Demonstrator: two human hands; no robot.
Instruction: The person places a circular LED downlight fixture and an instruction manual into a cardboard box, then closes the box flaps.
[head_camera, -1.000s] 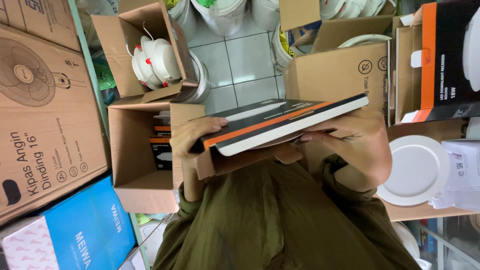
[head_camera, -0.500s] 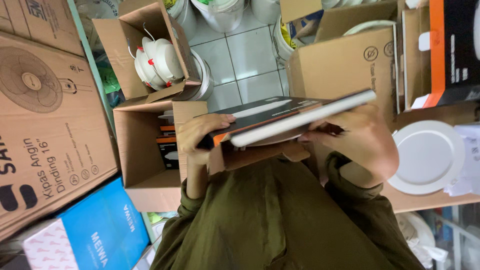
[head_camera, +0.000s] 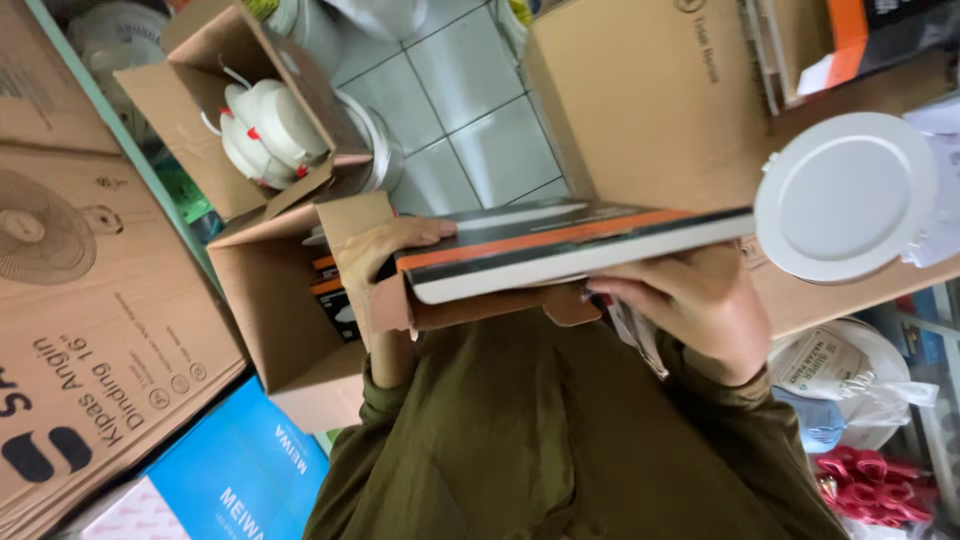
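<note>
I hold a flat box (head_camera: 560, 250), black on top with an orange stripe and a white edge, level in front of my olive-green top. A brown cardboard piece (head_camera: 470, 305) lies pressed under it. My left hand (head_camera: 385, 250) grips the box's left end, thumb on top. My right hand (head_camera: 695, 310) supports the right end from below, fingers curled under the cardboard. Just left of my left hand stands an open carton (head_camera: 270, 320) with small black and orange boxes inside.
An open carton of white round light fittings (head_camera: 265, 125) stands at the upper left. A round white panel lamp (head_camera: 845, 195) lies on cardboard at the right. A large brown carton (head_camera: 650, 90), a fan carton (head_camera: 90, 300), a blue box (head_camera: 240, 470) and plastic bags (head_camera: 850, 380) ring the tiled floor (head_camera: 470, 110).
Both hands kept their hold on the flat box and brought it a little lower and closer. The view shifted, so the cartons and the white lamp appear larger.
</note>
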